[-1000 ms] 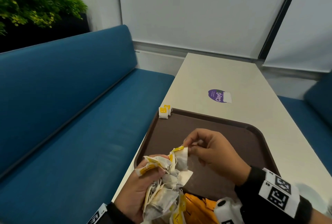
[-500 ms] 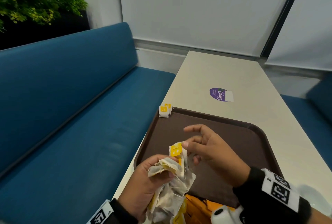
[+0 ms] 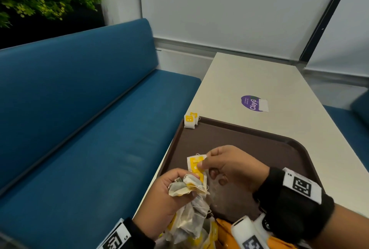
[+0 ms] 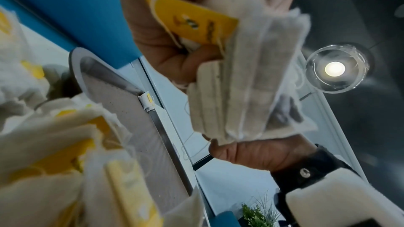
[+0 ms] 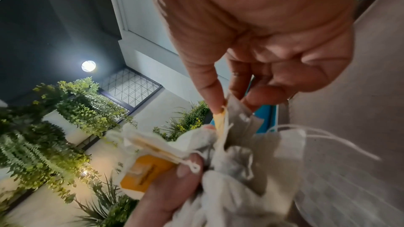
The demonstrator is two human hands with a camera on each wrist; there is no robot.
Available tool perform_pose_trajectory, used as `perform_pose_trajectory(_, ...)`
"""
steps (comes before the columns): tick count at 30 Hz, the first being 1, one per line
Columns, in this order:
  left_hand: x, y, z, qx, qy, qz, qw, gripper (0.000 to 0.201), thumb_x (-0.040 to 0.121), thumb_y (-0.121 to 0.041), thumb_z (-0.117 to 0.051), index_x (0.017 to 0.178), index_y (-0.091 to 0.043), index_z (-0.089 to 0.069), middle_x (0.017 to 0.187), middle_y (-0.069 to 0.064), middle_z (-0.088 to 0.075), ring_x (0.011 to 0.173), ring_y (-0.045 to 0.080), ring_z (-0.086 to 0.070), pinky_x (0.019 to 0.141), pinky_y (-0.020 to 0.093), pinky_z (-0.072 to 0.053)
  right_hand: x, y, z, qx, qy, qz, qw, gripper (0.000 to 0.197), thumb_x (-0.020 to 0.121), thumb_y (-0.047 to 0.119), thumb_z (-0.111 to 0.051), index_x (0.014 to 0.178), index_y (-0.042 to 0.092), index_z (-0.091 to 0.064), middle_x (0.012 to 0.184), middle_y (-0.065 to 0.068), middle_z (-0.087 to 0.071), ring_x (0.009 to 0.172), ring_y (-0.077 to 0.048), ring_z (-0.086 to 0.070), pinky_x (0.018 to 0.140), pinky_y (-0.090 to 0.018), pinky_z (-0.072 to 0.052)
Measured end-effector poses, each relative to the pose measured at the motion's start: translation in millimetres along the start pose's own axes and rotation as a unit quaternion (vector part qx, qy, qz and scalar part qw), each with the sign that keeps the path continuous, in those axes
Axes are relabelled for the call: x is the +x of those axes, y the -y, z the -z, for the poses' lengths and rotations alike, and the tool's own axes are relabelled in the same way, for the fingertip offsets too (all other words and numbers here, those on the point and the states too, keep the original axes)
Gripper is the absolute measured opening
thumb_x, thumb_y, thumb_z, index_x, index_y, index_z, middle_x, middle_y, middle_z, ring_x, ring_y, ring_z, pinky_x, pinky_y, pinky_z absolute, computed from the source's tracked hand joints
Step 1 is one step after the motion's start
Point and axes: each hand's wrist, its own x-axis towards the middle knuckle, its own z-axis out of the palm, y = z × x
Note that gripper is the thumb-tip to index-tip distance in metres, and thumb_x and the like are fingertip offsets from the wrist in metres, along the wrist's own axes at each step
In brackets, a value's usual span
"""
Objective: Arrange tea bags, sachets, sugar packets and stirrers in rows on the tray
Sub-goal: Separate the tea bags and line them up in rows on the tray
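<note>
left hand (image 3: 159,194) fisted round a bunch of tea bags (image 3: 189,208), right hand (image 3: 229,167) pinching one tea bag (image 3: 196,166) just above that bunch, tray (image 3: 259,135) beneath both, two tea bags (image 3: 190,120) at tray's far-left corner

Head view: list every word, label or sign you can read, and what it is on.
"ClayG": purple sticker on the table; its smaller print is too small to read.
"LS": left wristband marker.
Right wristband marker: small letters, unreadable.
Yellow tea bag tags: print blurred in all views.
</note>
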Motion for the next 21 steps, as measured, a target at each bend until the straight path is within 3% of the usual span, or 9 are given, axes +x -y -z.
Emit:
perform_pose_trajectory(5,5.4,0.5,12.1,-0.058,-0.033,0.037,0.997,0.034,0.048,-0.029,-0.077,0.08,-0.016,-0.075,0.094,0.008,-0.074,0.085,0.017,-0.069,0.071,0.022,-0.053,40.1,9.1,3.3,0.016,-0.102,0.077,0.992,0.015,0.091,0.01,-0.06,0.076,0.01,-0.057,0.059,-0.007,-0.054,0.048,-0.012,-0.047,0.039,-0.019,-0.029)
perform_pose_trajectory(9,7.2,3.1,19.0,-0.103,-0.034,0.066,0.992,0.035,0.041,-0.022,-0.077,0.075,-0.015,-0.077,0.08,0.008,-0.073,0.072,0.014,-0.069,0.062,0.02,-0.052,92.2,14.8,14.7,-0.021,-0.192,0.096,0.976,0.016,0.095,0.01,-0.051,0.08,0.011,-0.052,0.065,-0.007,-0.055,0.053,-0.01,-0.052,0.042,-0.019,-0.033)
perform_pose_trajectory(12,7.9,4.5,23.2,-0.108,-0.037,0.074,0.991,0.033,0.036,-0.02,-0.076,0.069,-0.015,-0.077,0.069,0.006,-0.071,0.063,0.011,-0.067,0.056,0.017,-0.05,136.8,10.5,20.3,-0.07,-0.222,0.088,0.969,0.025,0.094,0.007,-0.051,0.07,0.014,-0.047,0.063,-0.005,-0.054,0.05,-0.011,-0.051,0.041,-0.017,-0.039)
perform_pose_trajectory(14,9.5,6.4,27.3,-0.093,-0.041,0.077,0.992,0.033,0.033,-0.022,-0.076,0.066,-0.018,-0.077,0.066,0.004,-0.071,0.06,0.008,-0.066,0.056,0.016,-0.049,163.6,6.5,20.6,-0.099,-0.226,0.078,0.966,0.029,0.092,0.005,-0.053,0.066,0.015,-0.047,0.059,-0.004,-0.054,0.053,-0.014,-0.053,0.063,-0.028,-0.052)
perform_pose_trajectory(16,10.2,9.2,32.2,-0.08,-0.045,0.084,0.992,0.032,0.031,-0.023,-0.076,0.063,-0.02,-0.077,0.064,0.002,-0.07,0.059,0.007,-0.065,0.056,0.015,-0.049,183.3,4.4,19.2,-0.111,-0.226,0.066,0.966,0.03,0.09,0.004,-0.056,0.063,0.015,-0.047,0.059,-0.004,-0.055,0.059,-0.02,-0.056,0.079,-0.038,-0.052)
perform_pose_trajectory(21,6.5,11.2,41.0,-0.059,-0.034,0.091,0.993,0.032,0.031,-0.022,-0.076,0.061,-0.013,-0.076,0.066,0.004,-0.07,0.06,0.008,-0.065,0.056,0.015,-0.048,216.0,3.9,22.1,-0.164,-0.247,0.054,0.954,0.037,0.087,0.008,-0.06,0.056,0.017,-0.043,0.08,-0.014,-0.058,0.09,-0.034,-0.065,0.085,-0.041,-0.052)
